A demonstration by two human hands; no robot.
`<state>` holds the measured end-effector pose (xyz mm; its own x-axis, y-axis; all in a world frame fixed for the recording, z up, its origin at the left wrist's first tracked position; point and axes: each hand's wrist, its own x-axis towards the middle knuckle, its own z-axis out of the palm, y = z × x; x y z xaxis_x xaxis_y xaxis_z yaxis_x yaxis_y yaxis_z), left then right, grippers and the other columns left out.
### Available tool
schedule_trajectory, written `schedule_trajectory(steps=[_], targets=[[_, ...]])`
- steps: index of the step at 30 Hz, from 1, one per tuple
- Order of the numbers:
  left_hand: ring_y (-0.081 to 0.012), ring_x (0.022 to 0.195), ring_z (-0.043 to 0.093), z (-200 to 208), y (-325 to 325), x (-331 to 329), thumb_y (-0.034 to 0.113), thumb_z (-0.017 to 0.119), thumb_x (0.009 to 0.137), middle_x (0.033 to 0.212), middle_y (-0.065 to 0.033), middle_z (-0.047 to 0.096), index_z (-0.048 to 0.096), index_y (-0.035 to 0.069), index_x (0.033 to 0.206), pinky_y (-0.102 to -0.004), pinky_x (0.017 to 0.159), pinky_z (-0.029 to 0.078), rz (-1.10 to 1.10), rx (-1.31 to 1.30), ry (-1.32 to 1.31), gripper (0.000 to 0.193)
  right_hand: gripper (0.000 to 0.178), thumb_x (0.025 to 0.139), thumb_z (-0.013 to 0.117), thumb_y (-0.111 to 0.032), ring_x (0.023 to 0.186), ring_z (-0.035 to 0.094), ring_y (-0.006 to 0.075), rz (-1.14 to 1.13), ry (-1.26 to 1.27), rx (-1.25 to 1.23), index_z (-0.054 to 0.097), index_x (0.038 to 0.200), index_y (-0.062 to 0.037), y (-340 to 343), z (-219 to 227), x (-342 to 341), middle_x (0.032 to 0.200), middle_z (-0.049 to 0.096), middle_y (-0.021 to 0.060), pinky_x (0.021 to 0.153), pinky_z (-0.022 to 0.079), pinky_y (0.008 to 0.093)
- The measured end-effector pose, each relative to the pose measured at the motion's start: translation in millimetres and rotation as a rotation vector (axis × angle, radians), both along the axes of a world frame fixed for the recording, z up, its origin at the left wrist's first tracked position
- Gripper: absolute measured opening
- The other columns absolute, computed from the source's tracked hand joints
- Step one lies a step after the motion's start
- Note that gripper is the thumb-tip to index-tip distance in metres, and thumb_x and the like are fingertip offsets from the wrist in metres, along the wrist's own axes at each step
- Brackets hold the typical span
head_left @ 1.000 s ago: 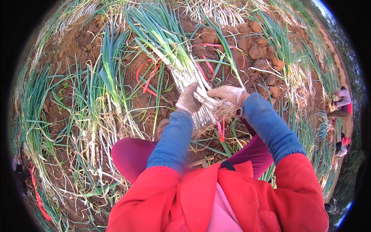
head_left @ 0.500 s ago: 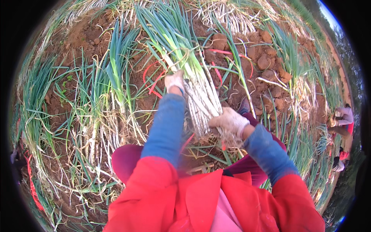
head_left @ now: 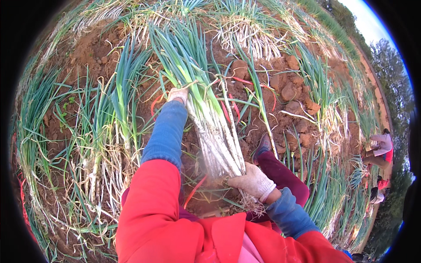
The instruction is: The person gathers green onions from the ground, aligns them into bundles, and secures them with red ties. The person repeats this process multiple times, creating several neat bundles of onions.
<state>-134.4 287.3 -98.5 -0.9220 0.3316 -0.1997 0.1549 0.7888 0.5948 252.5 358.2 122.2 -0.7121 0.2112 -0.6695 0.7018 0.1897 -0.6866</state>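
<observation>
A thick bunch of green onions [head_left: 215, 136], white stalks toward me and green leaves pointing away, is held between my gloved hands. My left hand [head_left: 178, 94] closes on it where the white turns to green, on the bunch's left side. Lower down, my right hand [head_left: 253, 180] grips the white stalks near the roots, thumb side toward the bunch. Stringy roots [head_left: 251, 204] hang below the right hand. A lone green onion [head_left: 263, 107] lies to the right of the bunch, its white end near my shoe [head_left: 263, 144].
Red ribbon strips [head_left: 231, 110] lie on the brown soil around the bunch, another [head_left: 194, 191] below it. Piles of green onions lie left [head_left: 98, 144], right [head_left: 324, 98] and ahead [head_left: 250, 37]. Clods [head_left: 289, 92] sit right of centre. Other people [head_left: 381, 149] work at the far right.
The bunch has come a little lower and closer to me, still in both hands. My right hand has moved down with the root end. The head view has shifted somewhat.
</observation>
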Motion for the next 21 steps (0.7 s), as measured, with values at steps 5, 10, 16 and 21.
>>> schedule_trajectory(steps=[5,10,16,21], targets=[[-0.0243,0.114,0.074,21.5,-2.2,12.4,0.02,0.054,0.1,0.121,-0.0102,0.077,0.081,0.011,0.112,-0.0375,0.094,0.06,-0.077,-0.373,0.157,0.031,0.043,0.083,0.077,-0.012,0.091,0.069,0.0142,-0.047,0.065,-0.006,0.07,0.123,0.0028,12.8,-9.7,1.3,0.104,0.076,0.0069,0.081,0.056,0.0319],[-0.0282,0.111,0.074,8.5,-18.0,-12.8,0.026,0.058,0.1,0.117,-0.0111,0.078,0.079,0.012,0.112,-0.0405,0.092,0.059,-0.205,-0.392,0.34,0.028,0.028,0.084,0.076,-0.01,0.067,0.065,0.0131,-0.046,-0.01,-0.084,0.072,0.11,0.0011,8.1,-6.5,2.5,0.08,0.071,0.0036,0.06,0.052,0.0304],[-0.0325,0.106,0.076,-14.1,-29.0,-27.3,0.035,0.051,0.105,0.114,-0.0166,0.078,0.077,0.009,0.116,-0.0415,0.091,0.059,-0.287,-0.219,0.091,0.039,0.032,0.084,0.077,-0.011,0.071,0.066,0.0137,-0.099,0.046,-0.192,0.072,0.113,0.0009,1.8,-3.2,15.4,0.088,0.073,0.0037,0.065,0.054,0.0316],[-0.0216,0.092,0.072,88.7,-11.5,54.0,0.039,0.061,0.105,0.106,-0.0121,0.076,0.073,0.004,0.124,-0.037,0.087,0.058,-0.47,0.254,-0.242,0.041,0.027,0.083,0.078,-0.014,0.069,0.068,0.0155,-0.145,-0.029,-0.165,0.074,0.105,0.0015,21.1,-12.3,16.7,0.08,0.073,0.0067,0.063,0.054,0.0327]])
